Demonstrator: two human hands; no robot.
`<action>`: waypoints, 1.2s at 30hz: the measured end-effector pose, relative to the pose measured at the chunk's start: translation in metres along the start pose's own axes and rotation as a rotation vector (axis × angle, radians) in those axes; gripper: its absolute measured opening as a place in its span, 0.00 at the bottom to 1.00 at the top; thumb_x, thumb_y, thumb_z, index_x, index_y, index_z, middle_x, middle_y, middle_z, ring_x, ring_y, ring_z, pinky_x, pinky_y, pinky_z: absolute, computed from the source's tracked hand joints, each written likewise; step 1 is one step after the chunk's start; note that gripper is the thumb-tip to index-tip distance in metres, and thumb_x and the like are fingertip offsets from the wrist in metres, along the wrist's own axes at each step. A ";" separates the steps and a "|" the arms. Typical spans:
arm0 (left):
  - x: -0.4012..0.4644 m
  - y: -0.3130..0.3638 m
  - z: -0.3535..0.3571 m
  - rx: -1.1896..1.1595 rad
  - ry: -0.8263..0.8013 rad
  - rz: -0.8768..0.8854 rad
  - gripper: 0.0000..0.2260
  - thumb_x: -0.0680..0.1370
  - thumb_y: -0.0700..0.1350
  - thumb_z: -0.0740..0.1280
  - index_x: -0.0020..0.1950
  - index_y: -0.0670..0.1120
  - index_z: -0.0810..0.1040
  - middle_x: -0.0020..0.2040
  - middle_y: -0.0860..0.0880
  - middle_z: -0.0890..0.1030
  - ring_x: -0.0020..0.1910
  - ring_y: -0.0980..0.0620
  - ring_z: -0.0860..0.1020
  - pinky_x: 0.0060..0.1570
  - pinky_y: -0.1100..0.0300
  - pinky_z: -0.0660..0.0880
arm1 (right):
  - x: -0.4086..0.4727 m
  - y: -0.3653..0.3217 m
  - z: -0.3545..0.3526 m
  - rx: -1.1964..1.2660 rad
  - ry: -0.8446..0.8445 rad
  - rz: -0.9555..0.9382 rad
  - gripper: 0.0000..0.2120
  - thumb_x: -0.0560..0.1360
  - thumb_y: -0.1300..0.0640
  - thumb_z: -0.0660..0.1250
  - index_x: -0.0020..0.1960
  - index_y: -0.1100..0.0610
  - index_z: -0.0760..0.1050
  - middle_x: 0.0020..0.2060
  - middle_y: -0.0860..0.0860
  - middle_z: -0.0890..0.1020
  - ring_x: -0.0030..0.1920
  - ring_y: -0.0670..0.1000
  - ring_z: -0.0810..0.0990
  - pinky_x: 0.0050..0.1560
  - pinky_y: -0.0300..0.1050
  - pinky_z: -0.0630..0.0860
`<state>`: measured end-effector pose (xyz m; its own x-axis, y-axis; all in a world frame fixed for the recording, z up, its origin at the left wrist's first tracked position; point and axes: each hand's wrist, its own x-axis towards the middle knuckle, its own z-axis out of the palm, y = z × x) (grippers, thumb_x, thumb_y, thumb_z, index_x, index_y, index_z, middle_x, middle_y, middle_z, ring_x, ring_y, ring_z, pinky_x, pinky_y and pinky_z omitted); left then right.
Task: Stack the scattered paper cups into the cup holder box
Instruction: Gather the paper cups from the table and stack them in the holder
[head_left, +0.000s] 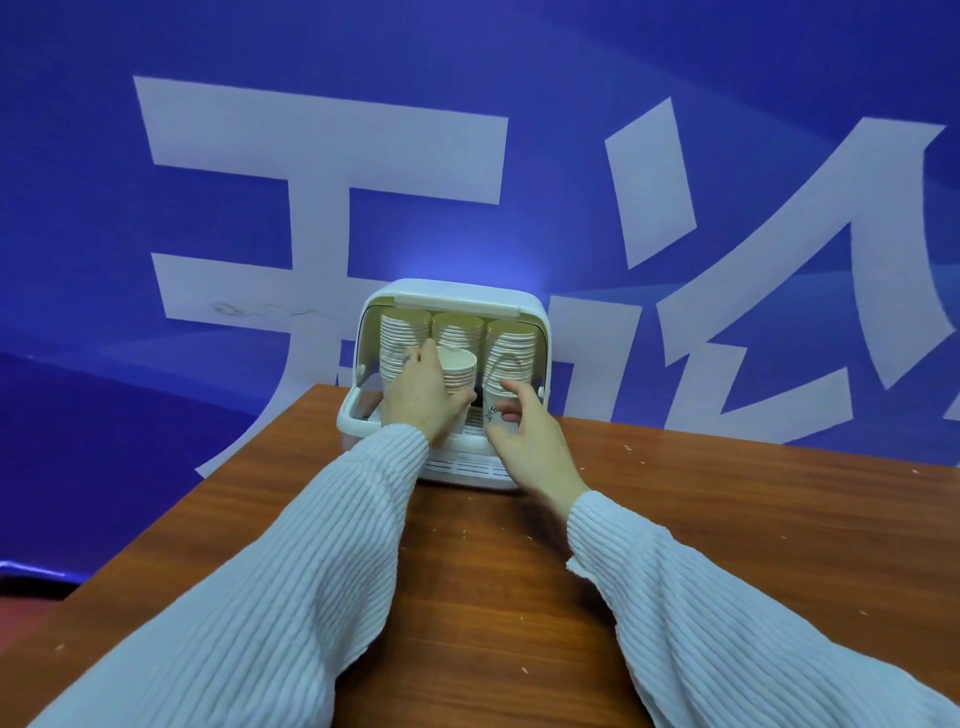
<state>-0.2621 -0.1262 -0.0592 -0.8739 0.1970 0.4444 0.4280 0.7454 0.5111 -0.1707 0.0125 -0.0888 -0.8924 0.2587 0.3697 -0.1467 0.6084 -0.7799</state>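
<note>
Head view: your left hand grips a short cup stack and your right hand, fingers loosely curled, steadies the right stack, seating both in the cup holder box on the worktop.

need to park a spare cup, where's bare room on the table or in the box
Bare wooden table lies right of the cup holder box, up to the blue wall, and near the front edge between the two sleeves. The box is crowded: three cup stacks fill the back, and the left hand holds a short stack in front while the right hand holds a cup.
</note>
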 end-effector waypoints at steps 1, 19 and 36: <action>0.002 -0.001 0.002 0.001 -0.005 0.004 0.41 0.75 0.58 0.74 0.79 0.44 0.57 0.74 0.41 0.69 0.71 0.40 0.71 0.66 0.42 0.70 | -0.001 0.000 0.000 -0.013 0.006 -0.013 0.28 0.78 0.56 0.67 0.77 0.46 0.65 0.64 0.45 0.78 0.65 0.46 0.76 0.69 0.56 0.75; -0.100 -0.022 0.027 -0.090 0.426 0.201 0.17 0.75 0.50 0.70 0.64 0.50 0.79 0.62 0.49 0.76 0.65 0.47 0.68 0.64 0.46 0.69 | 0.077 -0.048 -0.035 -0.660 0.292 -0.360 0.13 0.82 0.50 0.63 0.62 0.51 0.80 0.57 0.52 0.82 0.59 0.58 0.77 0.60 0.53 0.70; -0.107 -0.021 0.021 -0.074 0.374 0.173 0.29 0.79 0.56 0.64 0.79 0.51 0.63 0.78 0.46 0.59 0.78 0.43 0.57 0.72 0.39 0.61 | -0.010 0.013 -0.003 -0.710 0.296 -0.612 0.08 0.77 0.54 0.71 0.55 0.52 0.82 0.49 0.49 0.81 0.52 0.55 0.76 0.52 0.53 0.74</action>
<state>-0.1824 -0.1492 -0.1330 -0.6496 0.0605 0.7579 0.5885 0.6712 0.4508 -0.1623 0.0200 -0.1010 -0.5909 -0.1329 0.7957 -0.1708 0.9846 0.0376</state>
